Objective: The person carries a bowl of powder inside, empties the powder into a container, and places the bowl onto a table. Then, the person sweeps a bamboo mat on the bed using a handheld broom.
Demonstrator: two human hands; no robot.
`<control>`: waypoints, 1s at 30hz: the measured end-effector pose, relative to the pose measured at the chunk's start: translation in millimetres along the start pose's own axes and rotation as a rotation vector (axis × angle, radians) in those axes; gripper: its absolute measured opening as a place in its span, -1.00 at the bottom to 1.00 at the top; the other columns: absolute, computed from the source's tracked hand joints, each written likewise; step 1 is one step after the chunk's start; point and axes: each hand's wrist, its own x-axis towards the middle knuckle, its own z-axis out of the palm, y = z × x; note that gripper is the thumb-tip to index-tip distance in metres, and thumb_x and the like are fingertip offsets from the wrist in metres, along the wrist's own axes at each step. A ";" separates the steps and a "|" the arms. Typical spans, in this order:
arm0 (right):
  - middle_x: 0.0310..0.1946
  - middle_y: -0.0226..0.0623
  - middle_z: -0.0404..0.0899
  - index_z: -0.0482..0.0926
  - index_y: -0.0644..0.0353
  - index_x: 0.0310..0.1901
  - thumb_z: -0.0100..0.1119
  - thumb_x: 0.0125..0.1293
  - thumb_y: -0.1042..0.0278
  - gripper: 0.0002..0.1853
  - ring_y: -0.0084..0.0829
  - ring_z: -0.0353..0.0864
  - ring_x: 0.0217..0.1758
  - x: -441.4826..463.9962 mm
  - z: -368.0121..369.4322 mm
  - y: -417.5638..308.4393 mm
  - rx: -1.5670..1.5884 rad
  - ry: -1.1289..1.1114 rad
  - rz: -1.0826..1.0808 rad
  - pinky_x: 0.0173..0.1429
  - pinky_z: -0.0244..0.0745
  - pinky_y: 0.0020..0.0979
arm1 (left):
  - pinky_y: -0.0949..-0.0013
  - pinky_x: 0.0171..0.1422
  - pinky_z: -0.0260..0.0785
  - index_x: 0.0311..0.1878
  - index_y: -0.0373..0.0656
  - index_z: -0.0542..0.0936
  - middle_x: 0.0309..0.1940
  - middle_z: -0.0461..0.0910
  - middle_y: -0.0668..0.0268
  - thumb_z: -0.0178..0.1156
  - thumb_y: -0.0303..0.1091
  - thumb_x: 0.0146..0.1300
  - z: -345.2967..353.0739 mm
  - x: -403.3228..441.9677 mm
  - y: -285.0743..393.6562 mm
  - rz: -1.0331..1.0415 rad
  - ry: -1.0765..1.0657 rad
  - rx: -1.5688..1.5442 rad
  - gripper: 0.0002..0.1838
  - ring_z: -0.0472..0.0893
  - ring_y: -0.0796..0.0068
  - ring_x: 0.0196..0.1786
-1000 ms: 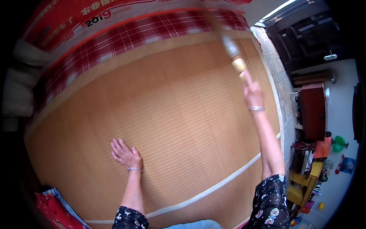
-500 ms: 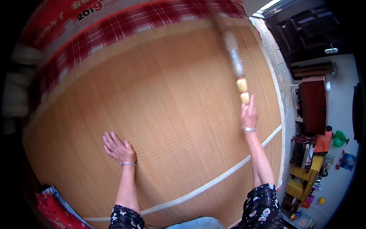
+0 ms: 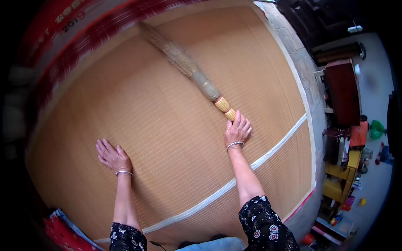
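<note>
Broom (image 3: 184,63) slants over the mat (image 3: 167,134), right hand (image 3: 238,131) gripping its handle (image 3: 222,105) (left hand (image 3: 113,157) splayed palm-down).

My right fingers (image 3: 238,120) are gripping a long brown straw broom (image 3: 190,69) by its pale yellow, red-bound lobed handle. Its grey-wrapped neck and slightly blurred bristles are slanting away leftward, the tip reaching the far border of a wide tan mat (image 3: 163,125). This is lying spread out, showing fine pale lines and a white band.
</note>
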 end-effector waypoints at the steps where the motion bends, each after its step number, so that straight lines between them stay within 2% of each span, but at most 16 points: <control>1: -0.05 -0.36 0.35 0.23 0.02 0.15 0.30 -0.08 0.20 -0.29 -0.24 0.34 -0.03 0.1 0.4 -1.5 0.031 -0.003 0.003 -0.02 0.27 -0.14 | 0.14 0.41 -0.33 0.33 -0.15 0.06 0.38 -0.10 0.23 -0.17 -0.16 0.23 3.5 -0.3 1.4 -0.017 -0.010 0.020 -0.40 -0.15 0.31 0.43; 2: -0.06 -0.36 0.35 0.23 0.02 0.16 0.30 -0.07 0.20 -0.30 -0.24 0.33 -0.02 0.2 1.2 -0.4 0.046 0.005 0.001 -0.03 0.27 -0.14 | 0.16 0.42 -0.35 0.33 -0.17 0.06 0.39 -0.12 0.20 -0.18 -0.13 0.24 7.6 3.8 13.0 -0.109 -0.084 0.044 -0.39 -0.17 0.30 0.43; 4: -0.06 -0.37 0.35 0.23 0.02 0.16 0.30 -0.07 0.20 -0.30 -0.25 0.33 -0.02 -0.2 1.5 1.6 0.072 -0.009 0.001 -0.03 0.26 -0.13 | 0.17 0.42 -0.37 0.32 -0.23 0.04 0.39 -0.15 0.18 -0.15 -0.09 0.21 -12.9 11.1 80.8 -0.112 -0.094 -0.201 -0.34 -0.19 0.30 0.43; 6: -0.06 -0.36 0.35 0.23 0.03 0.16 0.29 -0.07 0.21 -0.30 -0.25 0.33 -0.03 1.2 -0.2 1.8 0.075 -0.013 0.001 -0.04 0.26 -0.14 | 0.15 0.42 -0.40 0.31 -0.29 0.03 0.39 -0.16 0.15 -0.11 -0.07 0.18 -26.6 11.8 148.7 0.099 -0.118 -0.285 -0.29 -0.20 0.26 0.43; 8: -0.06 -0.36 0.36 0.23 0.03 0.16 0.29 -0.06 0.21 -0.30 -0.25 0.33 -0.03 0.3 -0.3 2.1 0.083 -0.008 -0.006 -0.04 0.26 -0.15 | 0.13 0.42 -0.42 0.31 -0.30 0.02 0.38 -0.15 0.13 -0.09 -0.06 0.17 -32.2 8.1 198.5 0.200 -0.171 -0.234 -0.27 -0.21 0.22 0.43; 9: -0.06 -0.36 0.36 0.22 0.03 0.17 0.28 -0.06 0.21 -0.30 -0.25 0.33 -0.03 2.8 -0.3 2.2 0.085 0.000 -0.008 -0.04 0.26 -0.15 | 0.13 0.42 -0.42 0.31 -0.30 0.03 0.38 -0.15 0.13 -0.09 -0.06 0.17 -29.1 9.7 206.0 0.195 -0.138 -0.248 -0.27 -0.21 0.21 0.43; 10: -0.07 -0.31 0.37 0.25 0.08 0.16 0.20 0.02 0.23 -0.38 -0.21 0.33 -0.01 2.7 -2.0 2.2 0.132 -0.031 0.008 0.01 0.22 -0.15 | 0.12 0.41 -0.43 0.31 -0.30 0.03 0.38 -0.15 0.13 -0.09 -0.06 0.17 -26.7 7.8 211.4 0.193 -0.112 -0.260 -0.27 -0.21 0.20 0.43; 13: -0.07 -0.29 0.38 0.25 0.11 0.16 0.21 0.01 0.24 -0.37 -0.19 0.33 -0.02 3.8 -2.1 3.6 0.111 -0.054 -0.007 -0.01 0.22 -0.13 | 0.10 0.41 -0.42 0.31 -0.31 0.04 0.38 -0.15 0.12 -0.07 -0.06 0.15 -18.6 5.9 211.2 0.190 -0.084 -0.264 -0.27 -0.20 0.20 0.43; 17: -0.11 -0.28 0.40 0.23 0.14 0.17 0.28 -0.07 0.21 -0.28 -0.23 0.37 -0.08 9.7 -3.1 8.0 0.135 -0.047 -0.066 -0.08 0.24 -0.17 | 0.09 0.41 -0.42 0.30 -0.33 0.03 0.38 -0.15 0.09 -0.04 -0.07 0.12 -18.0 10.3 216.5 0.184 -0.075 -0.282 -0.24 -0.21 0.17 0.43; 21: -0.21 -0.21 0.43 0.28 0.20 0.15 0.25 -0.02 0.21 -0.33 -0.29 0.42 -0.23 52.3 -3.3 42.2 0.203 -0.119 -0.282 -0.23 0.27 -0.24 | 0.09 0.41 -0.41 0.30 -0.35 0.03 0.37 -0.14 0.07 -0.04 -0.08 0.11 -23.1 7.7 213.6 0.188 -0.091 -0.287 -0.24 -0.20 0.15 0.42; 22: -0.28 -0.16 0.44 0.29 0.22 0.14 0.20 0.04 0.18 -0.38 -0.30 0.43 -0.35 74.1 1.9 60.5 0.165 -0.065 -0.375 -0.35 0.29 -0.30 | 0.09 0.42 -0.41 0.30 -0.35 0.03 0.37 -0.14 0.05 -0.06 -0.08 0.11 -24.9 8.8 215.1 0.191 -0.091 -0.279 -0.25 -0.20 0.13 0.42; 24: -0.32 -0.10 0.45 0.24 0.24 0.17 0.15 0.10 0.15 -0.38 -0.26 0.45 -0.42 126.8 1.8 102.4 0.020 -0.185 -0.373 -0.42 0.34 -0.26 | 0.08 0.42 -0.41 0.30 -0.35 0.03 0.37 -0.14 0.05 -0.07 -0.08 0.11 -25.5 11.1 217.2 0.194 -0.083 -0.269 -0.25 -0.20 0.13 0.42; 25: -0.30 -0.03 0.46 0.18 0.26 0.19 0.06 0.16 0.14 -0.39 -0.14 0.48 -0.35 152.4 1.6 123.9 0.075 -0.296 -0.205 -0.35 0.40 -0.16 | 0.08 0.42 -0.41 0.30 -0.35 0.03 0.37 -0.14 0.05 -0.08 -0.08 0.11 -25.8 9.8 217.2 0.197 -0.086 -0.264 -0.25 -0.20 0.13 0.42; 26: -0.32 0.05 0.48 0.14 0.24 0.20 0.01 0.21 0.18 -0.43 -0.02 0.51 -0.31 177.1 14.8 151.0 0.087 -0.301 -0.026 -0.27 0.43 -0.08 | 0.08 0.42 -0.42 0.30 -0.36 0.03 0.37 -0.14 0.05 -0.08 -0.08 0.11 -26.6 8.2 217.4 0.197 -0.090 -0.265 -0.25 -0.20 0.12 0.42; 28: -0.38 0.09 0.50 0.15 0.22 0.19 -0.01 0.22 0.20 -0.46 0.03 0.53 -0.33 231.8 22.1 188.0 -0.056 -0.408 0.337 -0.30 0.43 -0.06 | 0.08 0.42 -0.42 0.30 -0.36 0.03 0.37 -0.14 0.05 -0.09 -0.09 0.11 -27.4 10.5 218.3 0.196 -0.087 -0.268 -0.25 -0.20 0.12 0.42; 30: -0.42 0.09 0.51 0.14 0.20 0.20 0.00 0.22 0.22 -0.46 0.03 0.54 -0.36 264.3 1.7 186.6 0.013 -0.280 0.312 -0.35 0.43 -0.07 | 0.10 0.42 -0.41 0.30 -0.32 0.02 0.37 -0.14 0.08 -0.05 -0.13 0.09 -27.9 11.0 218.9 0.191 -0.073 -0.292 -0.25 -0.19 0.15 0.42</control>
